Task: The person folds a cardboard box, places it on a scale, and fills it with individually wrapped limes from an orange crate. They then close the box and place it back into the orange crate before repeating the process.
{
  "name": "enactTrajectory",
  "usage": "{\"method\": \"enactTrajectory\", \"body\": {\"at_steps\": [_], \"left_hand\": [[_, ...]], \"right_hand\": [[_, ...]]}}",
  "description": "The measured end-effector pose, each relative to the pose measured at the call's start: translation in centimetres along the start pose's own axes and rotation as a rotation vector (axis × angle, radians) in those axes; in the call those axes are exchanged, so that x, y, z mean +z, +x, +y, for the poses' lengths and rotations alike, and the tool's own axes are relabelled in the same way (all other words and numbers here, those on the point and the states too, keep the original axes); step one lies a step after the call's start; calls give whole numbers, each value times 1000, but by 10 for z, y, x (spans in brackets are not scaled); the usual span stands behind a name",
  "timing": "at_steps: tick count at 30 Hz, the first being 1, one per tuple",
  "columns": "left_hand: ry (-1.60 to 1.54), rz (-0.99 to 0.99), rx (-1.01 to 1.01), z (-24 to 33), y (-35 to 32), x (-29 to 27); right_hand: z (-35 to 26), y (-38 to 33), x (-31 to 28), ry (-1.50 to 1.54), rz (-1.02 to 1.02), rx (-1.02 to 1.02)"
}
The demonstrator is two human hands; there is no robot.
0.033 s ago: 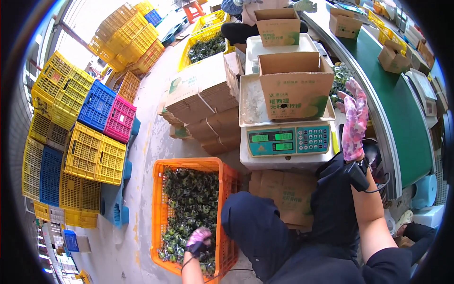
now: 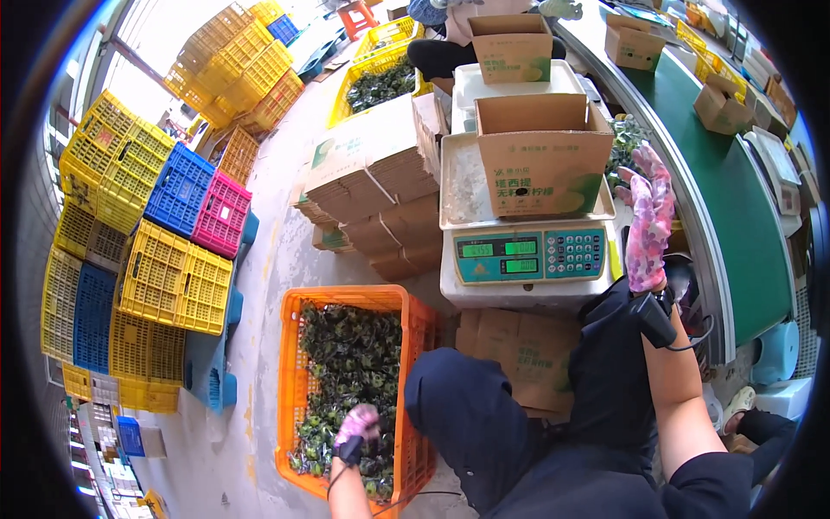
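Note:
My left hand (image 2: 357,424), in a pink glove with a black wrist band, is down in an orange crate (image 2: 405,298) among dark green pieces in shiny clear wrapping (image 2: 350,346). Its fingertips are blurred and partly hidden, so I cannot tell what they hold. Raised to the right of a digital scale (image 2: 529,256), my right hand (image 2: 650,216) wears a pink patterned glove. Its fingers are stretched out and apart with nothing visible in them, near a green pile (image 2: 627,143) behind. An open cardboard box (image 2: 546,169) stands on the scale's pan (image 2: 462,186).
Flattened cartons (image 2: 372,156) are stacked left of the scale, more (image 2: 523,355) lying beneath it. A green conveyor belt (image 2: 726,199) runs along the right, carrying boxes. Yellow, blue and pink crates (image 2: 173,277) are piled at the left. Another person (image 2: 441,56) sits beyond the scale.
My left hand has shifted slightly up and away from me within the crate. My right hand stays in the same pose; the whole view has moved only a little.

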State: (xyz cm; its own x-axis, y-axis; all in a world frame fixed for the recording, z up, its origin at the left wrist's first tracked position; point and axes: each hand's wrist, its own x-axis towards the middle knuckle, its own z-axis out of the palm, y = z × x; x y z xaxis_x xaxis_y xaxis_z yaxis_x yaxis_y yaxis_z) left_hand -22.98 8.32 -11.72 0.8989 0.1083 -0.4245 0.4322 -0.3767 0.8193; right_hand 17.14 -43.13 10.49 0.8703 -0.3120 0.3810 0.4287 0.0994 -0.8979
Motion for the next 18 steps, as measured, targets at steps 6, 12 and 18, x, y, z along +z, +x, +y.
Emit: {"method": "enactTrajectory", "body": {"at_steps": [6, 12, 18], "left_hand": [[-798, 271, 299, 280, 122, 15], [21, 366, 891, 540, 205, 98], [583, 334, 936, 568, 281, 146]], "right_hand": [[21, 5, -2, -1, -9, -172], [24, -11, 4, 2, -83, -220], [-6, -22, -7, -196, -179, -259]]}}
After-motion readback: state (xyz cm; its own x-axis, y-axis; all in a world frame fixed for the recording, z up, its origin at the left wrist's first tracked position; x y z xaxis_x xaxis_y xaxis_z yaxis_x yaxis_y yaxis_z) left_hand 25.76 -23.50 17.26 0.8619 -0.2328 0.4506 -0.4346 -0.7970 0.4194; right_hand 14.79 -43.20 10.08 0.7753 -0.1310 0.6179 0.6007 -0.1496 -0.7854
